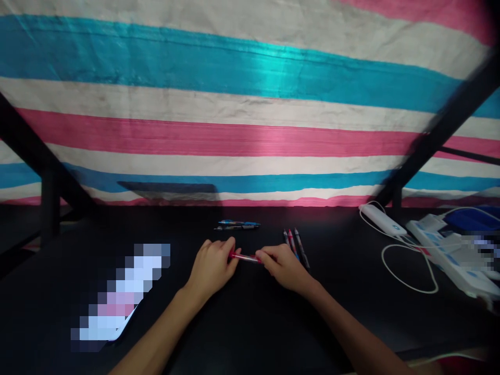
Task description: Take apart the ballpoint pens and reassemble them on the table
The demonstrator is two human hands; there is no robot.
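Both of my hands hold one red pen (246, 257) just above a black table (250, 323). My left hand (213, 265) pinches the pen's left end with curled fingers. My right hand (282, 266) is closed round its right end. The pen lies level between them. Behind the hands lies a blue pen (239, 224) with a dark one beside it. Three more pens (296, 242) lie side by side just behind my right hand.
A white power bank (383, 220) with a looping white cable (410, 271) sits at the right, next to a white power strip (441, 250). A blurred-out flat object (121, 291) lies at the left. A striped pink, blue and white tarp (250, 104) hangs behind, crossed by black frame bars.
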